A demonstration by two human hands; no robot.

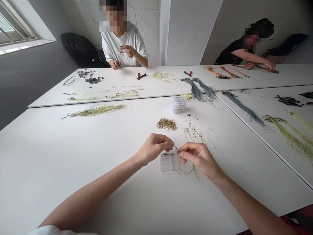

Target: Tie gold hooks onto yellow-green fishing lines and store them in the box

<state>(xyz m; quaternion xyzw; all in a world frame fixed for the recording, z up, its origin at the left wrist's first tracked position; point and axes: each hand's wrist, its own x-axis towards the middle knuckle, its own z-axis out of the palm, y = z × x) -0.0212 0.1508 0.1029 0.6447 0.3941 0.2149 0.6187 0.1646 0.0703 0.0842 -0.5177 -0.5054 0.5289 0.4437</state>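
My left hand point(160, 145) pinches one end of a small fishing hook rig point(176, 148), with thumb and forefinger pressed together. The fingertips of my right hand point(197, 156) close on its other end, and a thin line trails below them. The rig's details are too small to make out. Under both hands lies a clear plastic compartment box point(166, 166), which has a yellow-green hook rig in an upper slot. Several hooks tied to pale yellow-green lines point(194, 132) are spread just beyond my right hand. A heap of loose bronze-coloured hooks point(167, 124) sits past my left hand.
Stacked clear boxes point(179, 104) stand farther back. A yellow-green line bundle point(95, 111) lies left, grey line bundles point(198, 89) behind right. Two people work across the tables, near red-handled pliers point(141, 76) and orange lines point(230, 71). A seam point(264, 138) divides the tables.
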